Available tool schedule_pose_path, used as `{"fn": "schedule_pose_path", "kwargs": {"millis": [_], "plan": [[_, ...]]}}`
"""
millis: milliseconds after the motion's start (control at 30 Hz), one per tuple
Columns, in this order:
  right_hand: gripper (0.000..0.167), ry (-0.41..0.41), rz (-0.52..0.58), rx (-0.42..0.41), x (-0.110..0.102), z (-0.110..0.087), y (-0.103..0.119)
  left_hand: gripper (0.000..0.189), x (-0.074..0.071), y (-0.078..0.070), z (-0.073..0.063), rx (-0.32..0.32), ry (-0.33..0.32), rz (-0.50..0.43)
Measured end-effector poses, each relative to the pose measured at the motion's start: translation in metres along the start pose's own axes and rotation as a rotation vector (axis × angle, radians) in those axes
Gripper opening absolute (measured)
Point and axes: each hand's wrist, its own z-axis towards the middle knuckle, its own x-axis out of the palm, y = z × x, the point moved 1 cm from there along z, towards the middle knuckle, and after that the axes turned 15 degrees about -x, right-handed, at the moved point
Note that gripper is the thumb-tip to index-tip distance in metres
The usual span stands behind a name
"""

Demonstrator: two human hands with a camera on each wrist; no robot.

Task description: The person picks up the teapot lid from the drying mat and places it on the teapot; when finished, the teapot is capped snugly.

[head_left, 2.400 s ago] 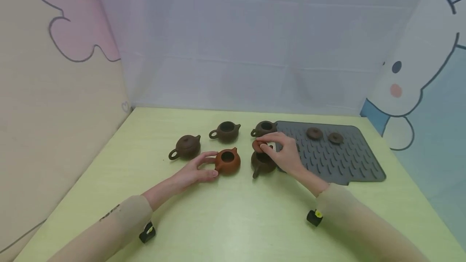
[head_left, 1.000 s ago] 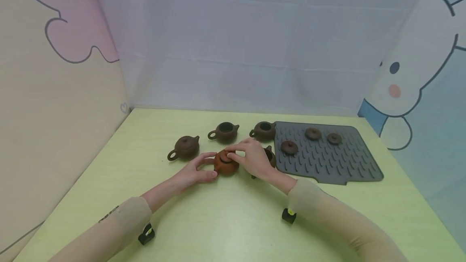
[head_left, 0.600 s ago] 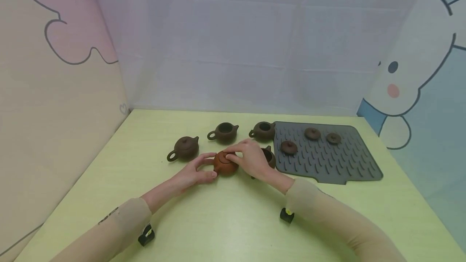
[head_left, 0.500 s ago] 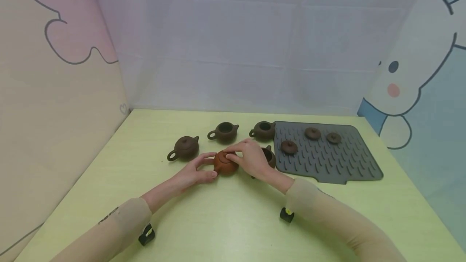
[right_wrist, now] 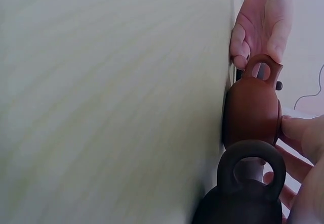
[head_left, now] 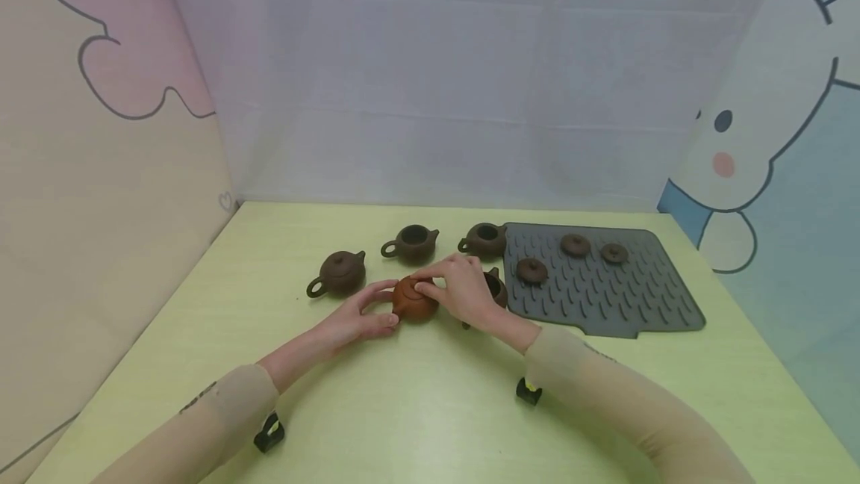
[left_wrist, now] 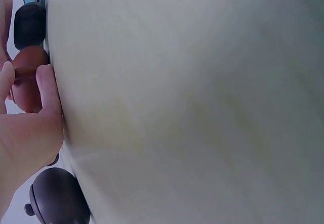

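A reddish-brown clay teapot stands mid-table with its lid seated on the opening. My left hand holds the pot from the left, thumb and fingers at its handle, which shows in the right wrist view between the thumb and fingers of that left hand. From the right, my right hand pinches the lid with thumb and fingertips. Partly behind the right hand is a dark open teapot; its looped handle is near in the right wrist view.
A dark lidded teapot stands to the left. Two dark lidless teapots are farther back. On the right, a grey ridged mat carries three dark lids.
My right hand has carried the reddish lid leftward from above the dark open teapot onto the reddish pot. Over the last second both hands have stayed nearly still there.
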Motion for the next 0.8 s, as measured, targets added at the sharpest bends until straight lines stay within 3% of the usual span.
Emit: {"fn": "schedule_pose_path", "kwargs": {"millis": [500, 600, 800], "plan": [[0.024, 0.033, 0.053, 0.018, -0.001, 0.0, -0.003, 0.074, 0.0, -0.002, 0.002, -0.013, 0.005, -0.008], [0.026, 0.025, 0.06, -0.004, -0.002, -0.003, -0.006, 0.072, 0.001, -0.005, -0.002, -0.006, -0.034, 0.058], [0.028, -0.018, 0.063, -0.046, -0.007, -0.01, -0.013, 0.07, 0.005, -0.016, -0.01, 0.048, -0.172, 0.249]]}}
